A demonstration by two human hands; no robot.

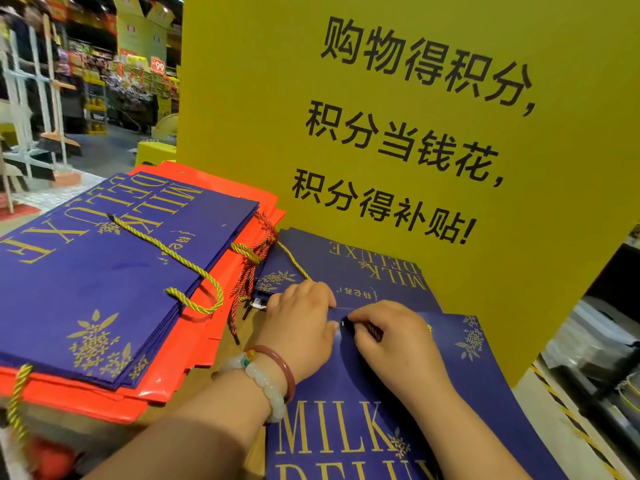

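Observation:
A flat purple paper bag (367,403) printed "MILK DELUXE" in gold lies in front of me. My left hand (301,327) grips its top edge, fingers curled over the rim; two bracelets sit on that wrist. My right hand (388,337) pinches a dark red cord (374,331) at a small hole near the same edge. A second purple bag (363,268) lies flat beyond the hands, its print turned the other way.
To the left is a stack of purple bags (104,271) with gold rope handles on top of orange-red bags (194,348). A tall yellow sign (398,116) with black Chinese characters stands right behind. Store shelves (121,81) and brooms (55,140) fill the far left.

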